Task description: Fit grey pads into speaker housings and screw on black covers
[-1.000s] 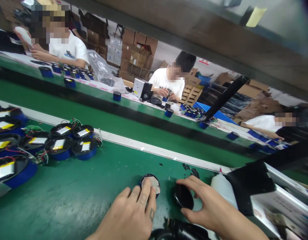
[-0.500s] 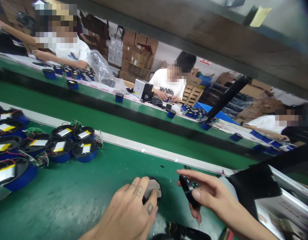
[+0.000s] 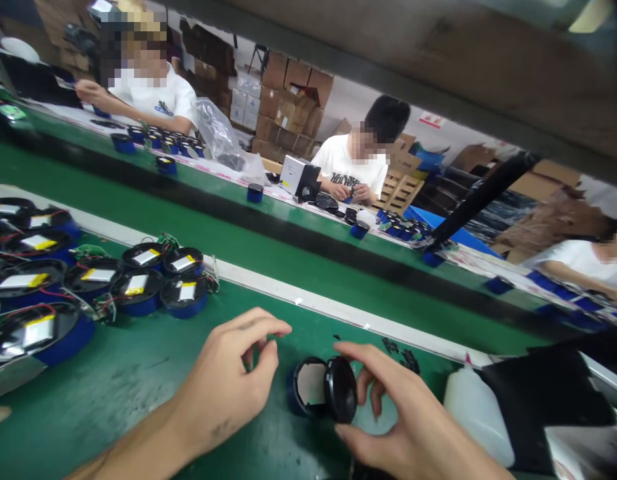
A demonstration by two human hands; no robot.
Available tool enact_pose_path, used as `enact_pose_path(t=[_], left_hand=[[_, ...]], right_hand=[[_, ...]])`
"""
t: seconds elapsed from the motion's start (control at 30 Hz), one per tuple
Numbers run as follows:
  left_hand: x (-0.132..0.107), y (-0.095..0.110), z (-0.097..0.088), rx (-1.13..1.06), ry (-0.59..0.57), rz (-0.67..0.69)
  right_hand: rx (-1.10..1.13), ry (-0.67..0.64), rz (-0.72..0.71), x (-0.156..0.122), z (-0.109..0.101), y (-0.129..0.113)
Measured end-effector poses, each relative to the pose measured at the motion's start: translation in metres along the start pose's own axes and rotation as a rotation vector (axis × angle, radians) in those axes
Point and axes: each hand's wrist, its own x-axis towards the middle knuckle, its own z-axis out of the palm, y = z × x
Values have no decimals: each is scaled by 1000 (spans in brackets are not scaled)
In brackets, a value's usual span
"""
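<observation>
Green bench [image 3: 138, 380]: right hand [image 3: 408, 427] holds black disc [image 3: 340, 389] against round housing [image 3: 308, 385]

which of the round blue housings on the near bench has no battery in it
The blue housing between the two hands: its inside shows bare white, while the cluster at the left all carry silver batteries with wires.

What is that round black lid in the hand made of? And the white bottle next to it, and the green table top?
The round black lid, held in the right hand, looks like hard plastic: smooth, glossy, with light glinting off its rim. The white bottle seems to be soft, milky plastic, matte and slightly see-through. The green table top looks like a rubbery mat with a dull sheen, though that is hard to tell.
</observation>
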Motion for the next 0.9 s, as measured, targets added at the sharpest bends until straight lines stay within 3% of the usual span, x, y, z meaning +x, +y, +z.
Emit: enact_pose_path(t=[0.1, 0.23, 0.53, 0.73, 0.9], left_hand=[[1, -3, -1, -138, -81, -63], [-2, -3, 5, -252, -129, -165], [-6, -8, 17, -115, -80, -295], [-5, -4, 14, -83, -95, -328], [-6, -3, 16, -93, -112, -332]], right_hand=[[-178, 0, -127, 9, 2, -9], [-189, -57, -130, 17, 6, -7], [-278, -97, -194, 24, 11, 3], [-335, -84, -364, 25, 3, 4], [-375, -114, -344, 28, 4, 4]])
